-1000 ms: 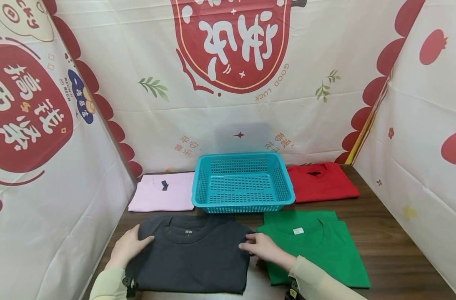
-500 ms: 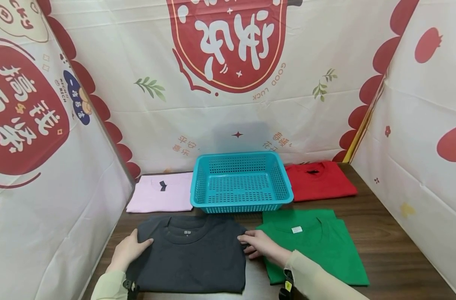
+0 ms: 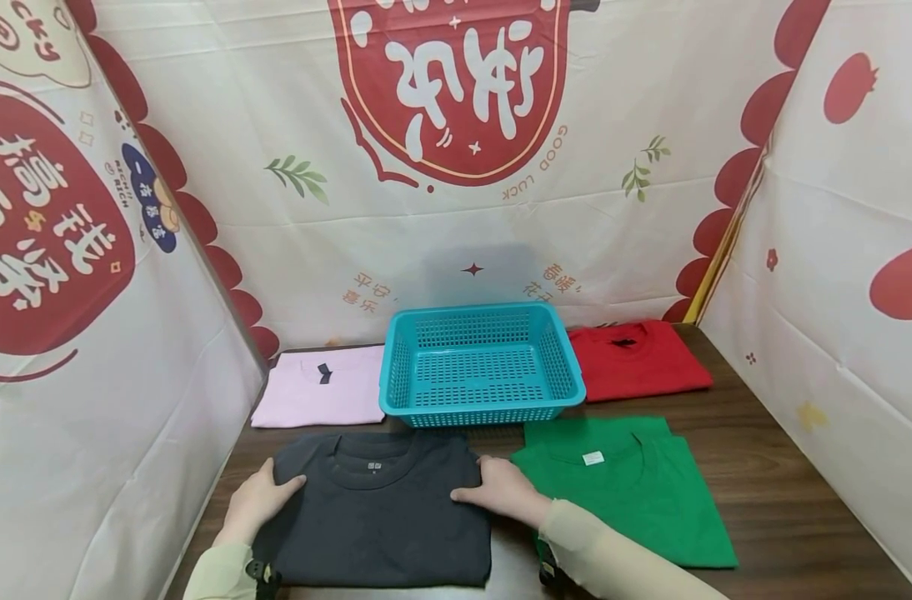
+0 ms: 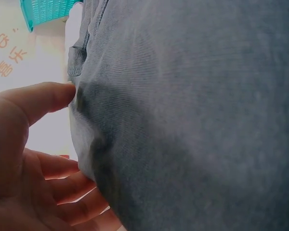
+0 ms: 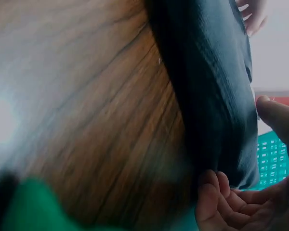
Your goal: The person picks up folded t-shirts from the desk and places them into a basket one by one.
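Note:
A folded dark grey T-shirt lies collar-away on the table in the head view. My left hand holds its left side, the thumb over the top and the fingers around the edge; in the left wrist view the thumb meets the cloth. On the opposite side, my right hand grips the shirt's upper right edge, thumb over the top. The right wrist view has curled fingers against the fold, their tips partly hidden. A green folded T-shirt lies just right of that hand.
Behind the dark shirt stands a turquoise plastic basket. A folded pink shirt is left of it and a folded red shirt right. Printed cloth walls enclose the wooden table at back and sides.
My right hand has shifted left, from the shirt's corner to farther over its right edge, its thumb on top. The left hand keeps its place. The head view has turned slightly right.

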{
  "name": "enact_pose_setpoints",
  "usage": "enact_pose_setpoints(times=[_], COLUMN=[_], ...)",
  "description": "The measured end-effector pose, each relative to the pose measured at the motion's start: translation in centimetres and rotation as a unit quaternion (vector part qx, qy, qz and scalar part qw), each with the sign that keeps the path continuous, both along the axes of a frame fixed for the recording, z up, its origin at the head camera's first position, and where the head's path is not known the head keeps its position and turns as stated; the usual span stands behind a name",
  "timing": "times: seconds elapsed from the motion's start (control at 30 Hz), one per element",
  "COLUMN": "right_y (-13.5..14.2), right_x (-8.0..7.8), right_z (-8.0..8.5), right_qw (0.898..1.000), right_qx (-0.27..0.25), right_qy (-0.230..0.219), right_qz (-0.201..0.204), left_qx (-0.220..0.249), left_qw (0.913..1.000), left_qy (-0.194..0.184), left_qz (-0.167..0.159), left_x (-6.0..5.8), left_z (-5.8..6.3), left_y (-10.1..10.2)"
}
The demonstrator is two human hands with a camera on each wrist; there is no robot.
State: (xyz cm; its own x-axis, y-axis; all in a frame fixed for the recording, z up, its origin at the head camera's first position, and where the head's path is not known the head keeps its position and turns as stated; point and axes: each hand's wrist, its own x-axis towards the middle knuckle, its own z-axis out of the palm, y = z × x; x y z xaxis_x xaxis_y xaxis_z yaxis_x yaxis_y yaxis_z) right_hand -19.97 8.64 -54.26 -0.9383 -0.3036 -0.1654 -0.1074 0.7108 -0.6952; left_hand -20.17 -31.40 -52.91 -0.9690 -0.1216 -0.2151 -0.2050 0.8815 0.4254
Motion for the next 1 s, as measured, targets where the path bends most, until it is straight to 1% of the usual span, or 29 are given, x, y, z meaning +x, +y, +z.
enact_pose_setpoints(times=[0.07,0.27,0.37,0.53,0.6,0.7,0.87,0.93,1.0], right_y=[-0.4,-1.2,-1.2,-1.1,-1.1,-1.1,-1.1,-1.0,-1.0], right_x=[-0.1,-0.3,-0.3,-0.2,-0.3,-0.3,-0.1,-0.1,-0.1], right_z=[-0.3,-0.9,-1.1,-0.9,-0.9,-0.9,-0.7,-0.6,-0.6], right_qw=[1.0,1.0,0.999,0.997,0.995,0.991,0.976,0.972,0.971], right_qx=[0.016,0.009,-0.013,-0.071,-0.091,-0.124,-0.183,-0.196,-0.202], right_qy=[0.012,0.013,0.008,0.001,-0.01,-0.044,-0.11,-0.123,-0.126], right_qz=[-0.006,-0.024,-0.029,-0.028,-0.029,-0.036,-0.042,-0.04,-0.038], left_qx=[0.007,0.032,0.042,0.055,0.055,0.052,0.057,0.06,0.063], left_qw=[1.0,0.9993,0.9989,0.9981,0.9981,0.9983,0.998,0.9978,0.9976], left_qy=[0.002,-0.001,-0.007,-0.015,-0.015,-0.016,-0.022,-0.025,-0.027], left_qz=[0.005,0.019,0.021,0.022,0.023,0.021,0.016,0.014,0.012], left_x=[-0.1,0.0,-0.1,-0.4,-0.4,-0.4,-0.3,-0.3,-0.4], left_z=[-0.1,-0.1,0.0,0.1,0.1,0.0,0.0,-0.1,-0.1], left_y=[-0.2,-0.7,-0.8,-0.9,-1.0,-1.1,-1.4,-1.5,-1.6])
